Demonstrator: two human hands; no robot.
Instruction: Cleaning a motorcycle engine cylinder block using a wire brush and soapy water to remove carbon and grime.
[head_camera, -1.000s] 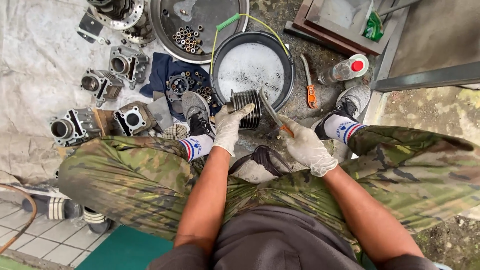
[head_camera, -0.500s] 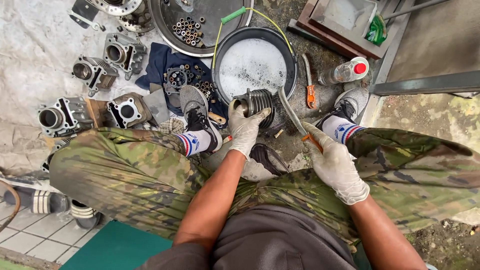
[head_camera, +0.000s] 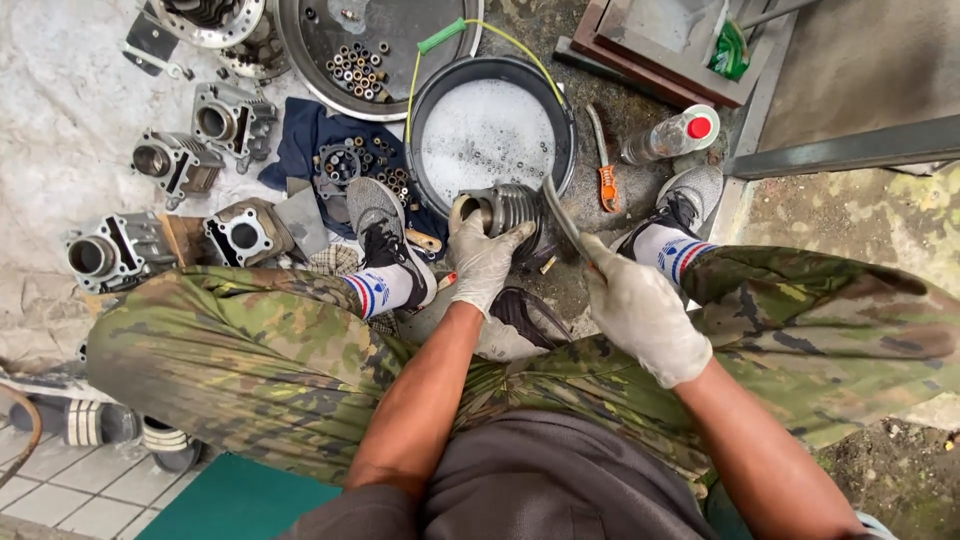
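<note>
My left hand (head_camera: 483, 262), in a dirty white glove, grips a finned metal engine cylinder (head_camera: 508, 208) at the near rim of a black basin (head_camera: 432, 100) of soapy water. My right hand (head_camera: 640, 312), also gloved, holds a thin grey flat tool (head_camera: 562, 215) whose tip rests against the cylinder's fins. Both hands work between my knees in camouflage trousers, above my two grey sneakers.
Several engine cylinder blocks (head_camera: 110, 250) lie on a grey sheet at left. A round metal tray (head_camera: 300, 60) holds small rollers. A dark blue cloth (head_camera: 300, 150) carries small parts. An orange-handled tool (head_camera: 604, 170) and a red-capped bottle (head_camera: 670, 135) lie right of the basin.
The cylinder has turned in my left hand so its open bore shows more, and my right hand has drawn the tool back along the fins. The view has shifted slightly.
</note>
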